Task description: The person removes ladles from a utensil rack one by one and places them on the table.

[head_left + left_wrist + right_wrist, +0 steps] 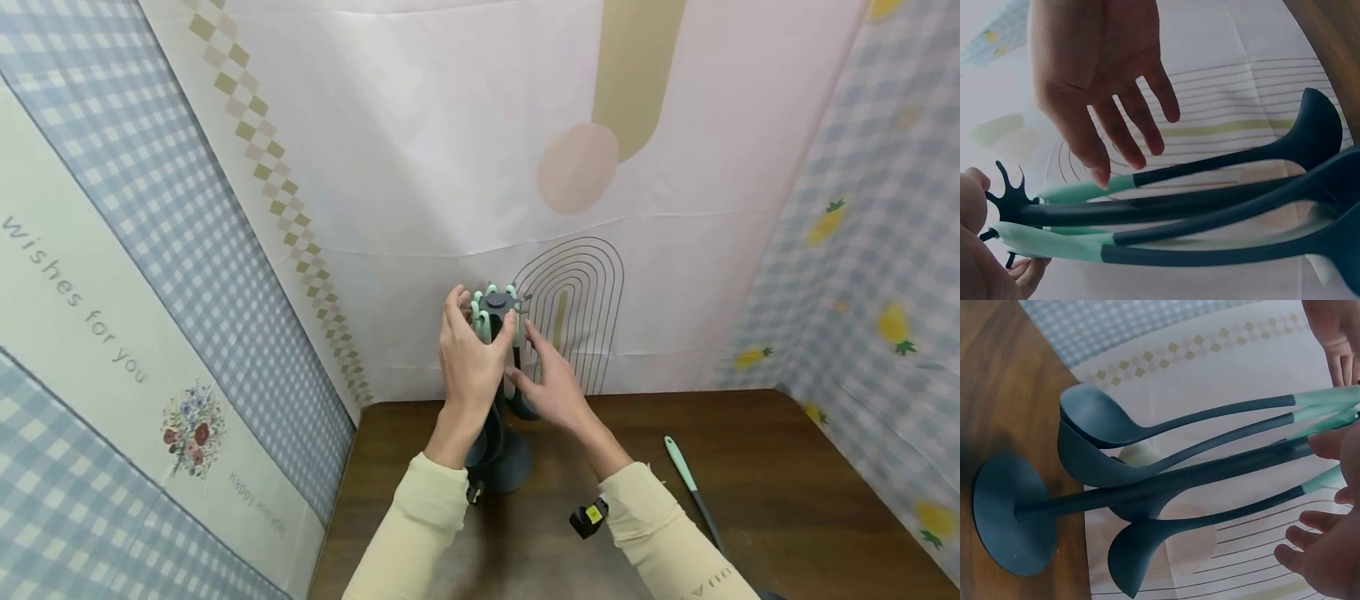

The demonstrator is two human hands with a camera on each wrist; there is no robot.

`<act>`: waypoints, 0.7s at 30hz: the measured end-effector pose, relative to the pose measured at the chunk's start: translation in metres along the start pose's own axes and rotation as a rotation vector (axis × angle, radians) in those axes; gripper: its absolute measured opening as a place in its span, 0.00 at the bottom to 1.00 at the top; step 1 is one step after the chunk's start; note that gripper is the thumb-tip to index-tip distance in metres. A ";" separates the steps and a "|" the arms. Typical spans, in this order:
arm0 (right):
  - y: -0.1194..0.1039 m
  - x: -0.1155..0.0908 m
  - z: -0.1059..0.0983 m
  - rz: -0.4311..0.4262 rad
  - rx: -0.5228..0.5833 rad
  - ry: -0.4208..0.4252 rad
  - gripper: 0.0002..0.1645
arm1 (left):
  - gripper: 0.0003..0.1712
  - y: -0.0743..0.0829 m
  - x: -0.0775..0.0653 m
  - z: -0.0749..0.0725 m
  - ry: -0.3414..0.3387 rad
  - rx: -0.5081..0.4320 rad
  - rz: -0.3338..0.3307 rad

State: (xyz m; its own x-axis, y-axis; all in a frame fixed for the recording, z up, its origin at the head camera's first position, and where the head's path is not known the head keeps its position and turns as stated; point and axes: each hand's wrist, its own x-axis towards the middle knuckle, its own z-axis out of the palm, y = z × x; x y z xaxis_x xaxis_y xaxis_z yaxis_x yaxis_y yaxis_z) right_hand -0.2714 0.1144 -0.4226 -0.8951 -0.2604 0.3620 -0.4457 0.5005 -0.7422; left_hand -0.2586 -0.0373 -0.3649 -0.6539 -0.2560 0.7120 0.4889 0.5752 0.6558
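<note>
A dark utensil stand (pixel 510 467) with a round base and a hooked top stands upright on the table. Several dark utensils with mint handles hang from it, including a ladle (pixel 1094 415) and another ladle (pixel 1132 553). My left hand (pixel 471 362) holds the stand's top, its thumb and fingers on either side of the hooks and handle ends; its exact contact is partly hidden. On the right side, my right hand (pixel 555 387) has its fingers extended beside the hanging ladle's mint handle (pixel 1094 189), a fingertip close to or touching it.
Another mint-handled utensil (pixel 681 462) lies on the brown wooden table (pixel 600 450) to the right, its far end partly hidden by the right sleeve. A printed white cloth (pixel 420 167) hangs behind the stand, with checked blue cloth (pixel 247 275) on the left.
</note>
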 end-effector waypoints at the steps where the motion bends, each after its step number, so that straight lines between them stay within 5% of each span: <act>1: -0.001 0.000 0.000 0.000 -0.001 0.000 0.49 | 0.41 -0.002 0.001 0.000 -0.007 0.000 0.019; 12: -0.002 0.000 0.004 -0.002 0.050 0.049 0.43 | 0.32 -0.043 0.029 -0.013 -0.264 -0.101 0.252; 17: 0.001 -0.003 0.007 -0.013 0.112 0.062 0.30 | 0.35 -0.054 0.034 -0.013 -0.289 -0.068 0.338; 21: 0.003 -0.006 0.006 -0.044 0.110 0.060 0.23 | 0.39 -0.060 0.035 -0.012 -0.273 -0.090 0.341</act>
State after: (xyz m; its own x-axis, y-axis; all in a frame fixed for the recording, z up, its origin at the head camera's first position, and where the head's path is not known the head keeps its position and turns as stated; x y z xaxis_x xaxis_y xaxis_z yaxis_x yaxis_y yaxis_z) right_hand -0.2671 0.1128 -0.4309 -0.8754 -0.2286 0.4259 -0.4833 0.3951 -0.7812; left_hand -0.3043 -0.0901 -0.3762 -0.5693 0.1579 0.8068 0.7432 0.5186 0.4228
